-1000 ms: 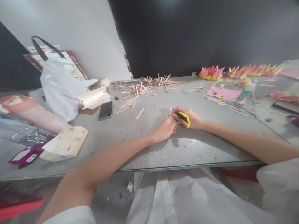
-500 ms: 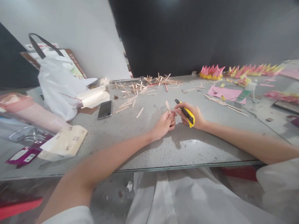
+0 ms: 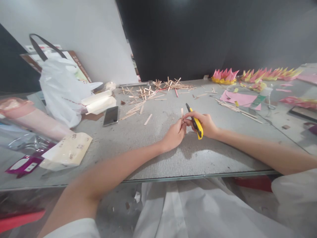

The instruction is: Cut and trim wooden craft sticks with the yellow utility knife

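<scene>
My left hand (image 3: 174, 133) pinches a short wooden stick (image 3: 182, 114) upright above the grey table (image 3: 153, 155). Right beside it, my right hand (image 3: 205, 124) grips a yellow and black utility knife (image 3: 195, 123), its tip pointing away from me near the stick. The two hands touch at the fingertips. A loose stick (image 3: 148, 119) lies on the table to the left of my hands. A pile of more wooden sticks (image 3: 153, 91) lies farther back.
A phone (image 3: 111, 115) lies left of centre, next to folded cream paper (image 3: 98, 102) and a white plastic bag (image 3: 63, 91). Packets (image 3: 66, 150) sit at the near left. Pink and yellow paper flowers (image 3: 224, 76), a pink sheet (image 3: 237, 98) and a glue bottle (image 3: 259, 97) fill the right.
My hands drew apart half a second ago with the stick tilted, then came back together. The stick now stands more upright and the knife sits closer to it.
</scene>
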A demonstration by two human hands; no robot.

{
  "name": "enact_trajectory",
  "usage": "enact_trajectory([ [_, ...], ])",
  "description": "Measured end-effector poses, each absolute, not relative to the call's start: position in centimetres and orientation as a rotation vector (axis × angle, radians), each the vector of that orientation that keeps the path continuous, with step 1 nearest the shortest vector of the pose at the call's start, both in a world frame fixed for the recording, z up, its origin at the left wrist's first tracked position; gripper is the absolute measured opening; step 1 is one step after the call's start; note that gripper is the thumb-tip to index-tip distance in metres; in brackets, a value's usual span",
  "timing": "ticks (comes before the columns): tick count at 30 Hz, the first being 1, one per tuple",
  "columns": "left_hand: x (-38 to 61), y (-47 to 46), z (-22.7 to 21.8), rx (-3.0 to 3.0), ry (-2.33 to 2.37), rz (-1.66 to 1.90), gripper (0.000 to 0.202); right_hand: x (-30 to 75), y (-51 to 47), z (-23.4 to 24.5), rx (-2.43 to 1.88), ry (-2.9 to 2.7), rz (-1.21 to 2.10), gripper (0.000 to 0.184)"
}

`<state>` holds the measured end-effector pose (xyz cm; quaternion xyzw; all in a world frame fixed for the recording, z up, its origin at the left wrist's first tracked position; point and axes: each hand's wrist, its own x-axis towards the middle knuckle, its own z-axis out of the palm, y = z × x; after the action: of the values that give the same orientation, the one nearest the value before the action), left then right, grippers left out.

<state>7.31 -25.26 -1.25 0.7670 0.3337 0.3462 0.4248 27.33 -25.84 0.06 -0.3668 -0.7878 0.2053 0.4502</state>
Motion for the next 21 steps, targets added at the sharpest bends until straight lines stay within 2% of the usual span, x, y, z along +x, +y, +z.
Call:
enact_trajectory([
  [21,7.3,-25.2,-1.3,1.973,0.9,0.798,0.017,27.9,-24.8,0.2,-1.095,-2.164,0.404,0.019],
])
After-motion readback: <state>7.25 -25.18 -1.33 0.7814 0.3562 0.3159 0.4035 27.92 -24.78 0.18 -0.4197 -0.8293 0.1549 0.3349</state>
